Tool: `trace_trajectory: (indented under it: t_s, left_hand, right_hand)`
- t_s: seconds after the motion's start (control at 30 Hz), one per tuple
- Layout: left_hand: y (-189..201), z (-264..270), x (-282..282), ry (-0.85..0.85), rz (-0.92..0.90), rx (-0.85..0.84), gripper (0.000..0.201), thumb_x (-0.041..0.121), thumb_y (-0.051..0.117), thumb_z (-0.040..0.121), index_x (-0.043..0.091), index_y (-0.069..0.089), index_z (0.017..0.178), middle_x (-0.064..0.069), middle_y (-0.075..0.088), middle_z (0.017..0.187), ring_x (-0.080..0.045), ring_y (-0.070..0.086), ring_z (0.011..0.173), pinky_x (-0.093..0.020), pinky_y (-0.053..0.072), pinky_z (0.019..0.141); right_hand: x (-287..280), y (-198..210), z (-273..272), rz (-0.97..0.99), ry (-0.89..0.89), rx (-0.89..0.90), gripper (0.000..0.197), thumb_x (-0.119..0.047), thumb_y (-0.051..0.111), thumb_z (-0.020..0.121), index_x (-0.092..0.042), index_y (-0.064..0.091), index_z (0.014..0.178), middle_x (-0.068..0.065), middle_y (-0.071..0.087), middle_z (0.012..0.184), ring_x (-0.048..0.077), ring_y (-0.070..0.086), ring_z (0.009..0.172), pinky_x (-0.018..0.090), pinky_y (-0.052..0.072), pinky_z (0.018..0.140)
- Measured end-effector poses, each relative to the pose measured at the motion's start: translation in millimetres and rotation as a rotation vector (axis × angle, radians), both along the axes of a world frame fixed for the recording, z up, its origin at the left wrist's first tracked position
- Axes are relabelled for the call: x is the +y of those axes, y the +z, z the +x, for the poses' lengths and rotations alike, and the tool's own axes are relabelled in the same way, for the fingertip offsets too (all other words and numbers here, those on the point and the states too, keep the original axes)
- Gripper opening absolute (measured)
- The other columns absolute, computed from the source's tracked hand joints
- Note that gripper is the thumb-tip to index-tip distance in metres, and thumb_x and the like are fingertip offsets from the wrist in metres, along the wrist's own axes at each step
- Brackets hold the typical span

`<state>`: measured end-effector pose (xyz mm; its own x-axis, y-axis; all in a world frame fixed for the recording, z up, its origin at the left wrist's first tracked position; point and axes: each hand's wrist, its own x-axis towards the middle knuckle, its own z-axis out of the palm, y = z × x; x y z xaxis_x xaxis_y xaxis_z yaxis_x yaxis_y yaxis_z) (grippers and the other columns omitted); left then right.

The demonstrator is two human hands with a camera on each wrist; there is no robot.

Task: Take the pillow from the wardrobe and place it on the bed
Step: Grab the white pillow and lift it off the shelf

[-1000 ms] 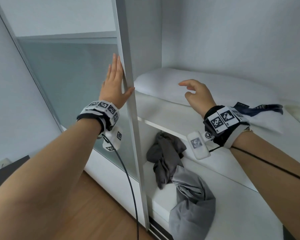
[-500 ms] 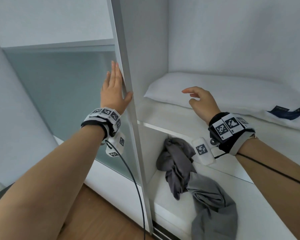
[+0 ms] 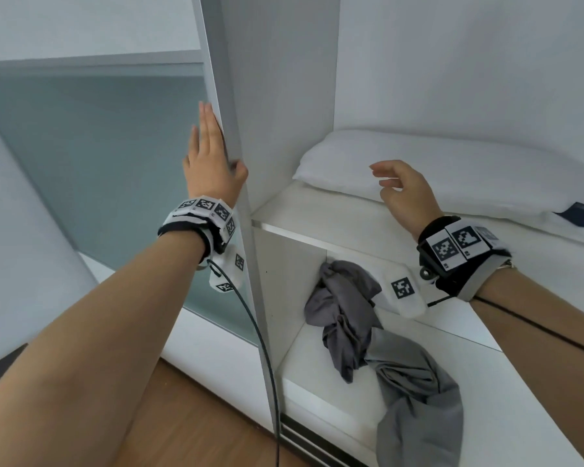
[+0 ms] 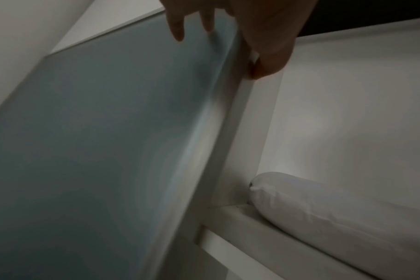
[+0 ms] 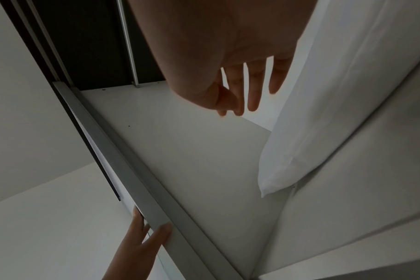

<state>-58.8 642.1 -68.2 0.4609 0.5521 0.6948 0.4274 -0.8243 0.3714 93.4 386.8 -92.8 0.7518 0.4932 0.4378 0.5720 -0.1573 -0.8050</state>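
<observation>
Pillow (image 3: 429, 173), white, lies flat on the wardrobe shelf (image 3: 317, 214), right half of frame; looks soft, light, floppy, so best grabbed at the near long edge. Right hand (image 3: 402, 193) hovers over it, fingers loosely spread, holding nothing. Left hand (image 3: 213, 163) lies flat-fingered on the sliding door edge (image 3: 223, 96). Pillow's right end is cut off; no bed in view.

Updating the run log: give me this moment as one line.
stage: reaching | left hand: flat on sliding door edge | right hand: open, above pillow, holds nothing | pillow: on wardrobe shelf
</observation>
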Motion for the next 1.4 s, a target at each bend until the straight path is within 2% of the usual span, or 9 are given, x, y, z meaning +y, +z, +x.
trace_trajectory:
  t_s: [0.2,0.3,0.5,0.73,0.87,1.1,1.23,1.33,1.4]
  left_hand:
    - [-2.3,21.6,-15.8,0.015,-0.041,-0.215,0.091,0.022,0.05,0.075,-0.005,0.003,0.149,-0.019,0.004,0.16,-0.031,0.014,0.148,-0.027,0.013,0.118]
    - [4.7,33.3,-35.7,0.08,-0.002,-0.267,0.089,0.022,0.046,0.074,0.0,0.006,0.15,-0.02,0.003,0.16,-0.035,0.01,0.148,-0.034,0.011,0.119]
    - [17.8,74.9,-87.2,0.052,0.182,-0.112,0.08,0.018,0.042,0.077,0.015,0.013,0.152,-0.009,0.011,0.161,-0.028,0.014,0.149,-0.051,0.009,0.118]
    - [3.8,144.3,-100.3,-0.051,-0.156,0.045,0.077,0.027,0.049,0.085,0.016,0.012,0.151,-0.009,0.016,0.16,-0.03,0.026,0.143,-0.048,0.026,0.113]
    - [-1.3,186.0,-97.2,-0.037,-0.29,0.182,0.076,0.038,0.049,0.088,0.016,0.012,0.151,-0.009,0.015,0.159,-0.032,0.024,0.143,-0.051,0.026,0.113]
    - [3.3,247.8,-67.0,0.061,-0.524,0.314,0.081,0.057,0.046,0.083,0.017,0.017,0.148,-0.015,0.021,0.153,-0.039,0.023,0.14,-0.056,0.023,0.111]
    - [-8.0,270.6,-42.5,0.062,-0.693,0.381,0.102,0.07,0.046,0.062,0.015,0.018,0.144,-0.023,0.034,0.146,-0.044,0.036,0.133,-0.054,0.03,0.107]
    - [-14.9,277.2,-26.2,0.045,-0.709,0.47,0.118,0.08,0.047,0.057,0.012,0.015,0.148,-0.022,0.038,0.147,-0.043,0.04,0.133,-0.051,0.032,0.11]
    - [-14.9,277.9,-20.6,-0.003,-0.696,0.527,0.108,0.083,0.048,0.053,0.014,0.039,0.136,-0.018,0.052,0.135,-0.04,0.053,0.12,-0.049,0.041,0.104]
  right_hand:
    - [-8.1,1.9,14.1,-0.029,-0.019,-0.007,0.047,0.005,0.042,0.083,-0.016,0.059,0.12,-0.004,0.059,0.116,0.016,0.057,0.106,0.024,0.043,0.09]
    - [-20.3,4.1,24.7,-0.026,-0.028,-0.01,0.046,0.005,0.041,0.083,-0.017,0.06,0.119,-0.004,0.058,0.116,0.016,0.057,0.105,0.023,0.042,0.088]
    - [-61.8,10.0,55.8,-0.028,-0.093,-0.008,0.044,0.002,0.042,0.083,-0.019,0.062,0.116,-0.004,0.06,0.116,0.014,0.057,0.102,0.015,0.042,0.081]
    - [-124.3,12.7,103.2,-0.049,-0.323,0.014,0.034,-0.009,0.049,0.085,-0.015,0.061,0.116,0.001,0.063,0.117,0.013,0.054,0.106,0.031,0.045,0.097]
    - [-158.7,14.0,135.6,-0.154,-0.571,0.04,0.034,-0.022,0.051,0.084,-0.024,0.059,0.117,-0.001,0.061,0.125,0.024,0.051,0.122,0.042,0.038,0.105]
    - [-215.3,22.3,185.6,-0.317,-0.828,0.327,0.079,-0.049,0.064,0.08,-0.014,0.031,0.144,0.018,0.035,0.148,0.04,0.04,0.133,0.045,0.038,0.104]
    - [-221.0,18.0,193.6,-0.394,-0.826,0.511,0.105,-0.062,0.069,0.071,-0.005,0.021,0.146,0.02,0.045,0.143,0.039,0.051,0.124,0.037,0.045,0.082]
    - [-221.8,14.8,198.8,-0.479,-0.845,0.553,0.109,-0.064,0.071,0.068,-0.003,0.024,0.145,0.021,0.048,0.141,0.037,0.055,0.119,0.033,0.042,0.073]
    - [-220.5,11.3,202.7,-0.52,-0.848,0.561,0.105,-0.068,0.075,0.056,-0.007,0.041,0.134,0.02,0.058,0.124,0.032,0.062,0.101,0.034,0.045,0.075]
